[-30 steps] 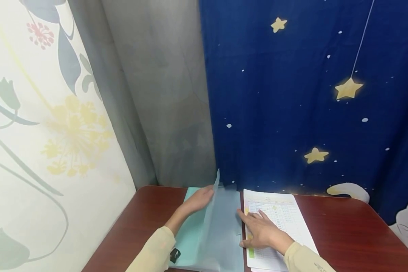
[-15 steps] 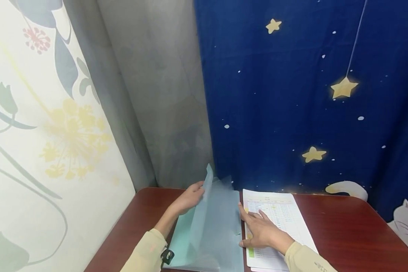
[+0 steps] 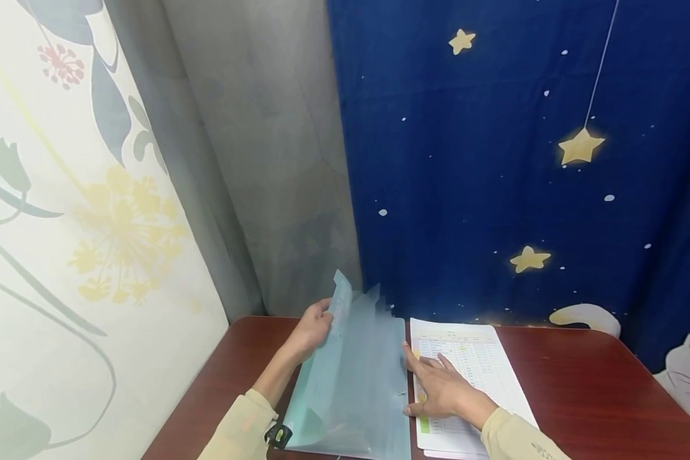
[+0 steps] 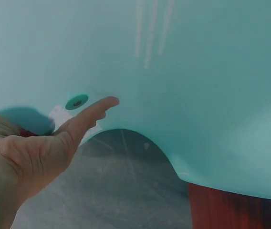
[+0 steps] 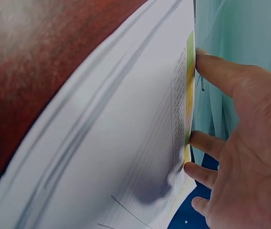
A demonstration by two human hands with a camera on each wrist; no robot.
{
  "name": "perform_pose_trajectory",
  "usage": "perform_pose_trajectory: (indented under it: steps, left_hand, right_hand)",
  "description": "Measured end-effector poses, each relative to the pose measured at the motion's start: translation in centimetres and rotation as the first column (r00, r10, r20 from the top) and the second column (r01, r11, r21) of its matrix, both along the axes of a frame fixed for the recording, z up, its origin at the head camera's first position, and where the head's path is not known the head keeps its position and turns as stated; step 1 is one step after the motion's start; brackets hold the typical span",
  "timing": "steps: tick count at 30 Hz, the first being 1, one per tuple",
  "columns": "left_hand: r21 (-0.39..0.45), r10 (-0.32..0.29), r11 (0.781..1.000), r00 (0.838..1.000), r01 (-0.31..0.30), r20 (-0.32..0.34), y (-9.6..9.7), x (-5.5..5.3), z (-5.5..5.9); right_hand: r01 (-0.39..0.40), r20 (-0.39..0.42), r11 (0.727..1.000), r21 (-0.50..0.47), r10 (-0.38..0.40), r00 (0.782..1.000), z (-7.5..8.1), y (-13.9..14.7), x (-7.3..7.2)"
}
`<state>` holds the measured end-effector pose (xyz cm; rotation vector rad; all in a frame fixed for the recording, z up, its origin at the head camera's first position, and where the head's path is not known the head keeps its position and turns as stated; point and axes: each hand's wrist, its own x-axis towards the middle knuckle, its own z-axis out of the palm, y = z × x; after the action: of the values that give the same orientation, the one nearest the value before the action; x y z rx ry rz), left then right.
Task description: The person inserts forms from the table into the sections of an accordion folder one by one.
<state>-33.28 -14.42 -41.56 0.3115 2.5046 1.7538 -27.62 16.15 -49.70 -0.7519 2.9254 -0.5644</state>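
The left hand, thumb and fingers pinching the raised sheet of the blue-green folder, has drawn it farther left; the folder, seemingly the piece being worked, lies on the bench. The right hand, fingers spread, rests at the papers' left edge.

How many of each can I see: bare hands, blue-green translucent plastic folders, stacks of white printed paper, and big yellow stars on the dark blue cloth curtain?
Bare hands: 2 (left hand, right hand)
Blue-green translucent plastic folder: 1
Stack of white printed paper: 1
Big yellow stars: 3 (top star, hanging star, lowest star)
Total: 7
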Motion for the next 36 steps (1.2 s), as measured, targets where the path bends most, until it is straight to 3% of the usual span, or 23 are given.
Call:
perform_pose_trajectory:
  steps: [12,19,26,32,36]
  left_hand:
    - [-0.019,0.027,0.999,0.996,-0.028,-0.091,0.1,0.6,1.1]
    - [-0.026,0.012,1.0,0.997,-0.014,-0.082,0.5,0.3,0.8]
    - [-0.026,0.064,0.997,0.994,-0.067,-0.087,1.0,0.3,0.9]
    - [-0.04,0.102,0.994,0.99,-0.106,-0.094,1.7,0.0,0.8]
    - [-0.066,0.116,0.99,0.99,-0.122,-0.084,2.1,-0.1,0.6]
  right_hand:
    - [0.012,-0.003,1.0,0.015,-0.012,1.0,-0.3,-0.2,-0.1]
    - [-0.049,-0.057,0.999,0.011,0.05,0.997,-0.5,0.2,0.0]
    - [-0.096,-0.118,0.995,-0.005,0.095,0.988,-1.2,0.5,0.0]
    - [-0.08,-0.247,0.995,-0.055,0.064,0.967,-1.8,1.3,0.4]
    - [-0.003,-0.356,0.995,-0.101,-0.033,0.934,-1.4,2.5,1.5]
